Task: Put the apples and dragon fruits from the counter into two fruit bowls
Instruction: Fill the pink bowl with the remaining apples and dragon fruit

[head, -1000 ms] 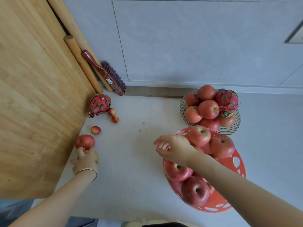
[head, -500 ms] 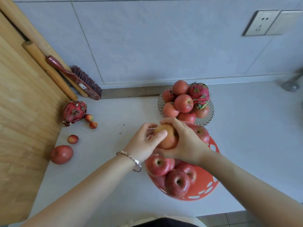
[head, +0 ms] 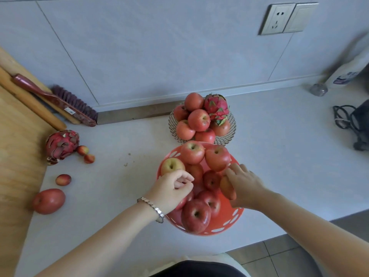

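Right hand (head: pixel 244 186) grips an apple (head: pixel 226 186), settling it into the red bowl (head: pixel 227 220); left hand (head: pixel 172 189) hovers loosely curled, seemingly empty. Next: fetch the loose apple (head: pixel 49 200) and dragon fruit (head: pixel 61 145), well left on the tabletop (head: pixel 119 196).

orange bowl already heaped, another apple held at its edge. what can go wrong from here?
1. The orange bowl is heaped high; the held apple in the right grip sits at its right edge and may roll off.
2. The front apple lies near the counter edge; a nudge might send it to the floor.
3. The dragon fruit and large apple on the counter may not fit: the wire bowl is heaped too.
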